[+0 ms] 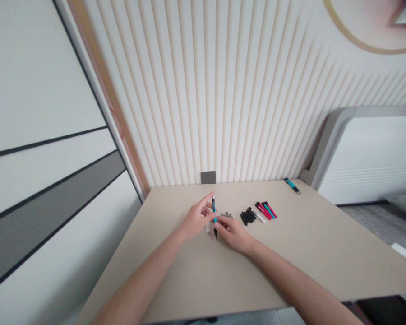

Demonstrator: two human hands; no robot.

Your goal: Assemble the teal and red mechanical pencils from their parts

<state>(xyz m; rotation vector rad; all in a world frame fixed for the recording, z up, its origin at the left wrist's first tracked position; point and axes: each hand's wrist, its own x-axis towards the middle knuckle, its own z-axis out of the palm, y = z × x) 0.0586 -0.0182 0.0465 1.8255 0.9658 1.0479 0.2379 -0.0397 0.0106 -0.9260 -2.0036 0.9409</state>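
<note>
A blue pen with a black grip and a dark top stands near upright between my two hands, its tip pointing down toward me. My left hand grips its upper part, with the index finger reaching up by the top end. Lower down, my right hand pinches the pen around its grip. Thin whitish refills lie on the table, partly hidden by my left hand. Behind my right hand is a group of small metallic pieces, too small to make out fully.
On the beige table, right of my hands, lie several black grips, a white barrel and red and blue barrels. Another blue and black pen rests at the far right corner. A socket is on the wall behind.
</note>
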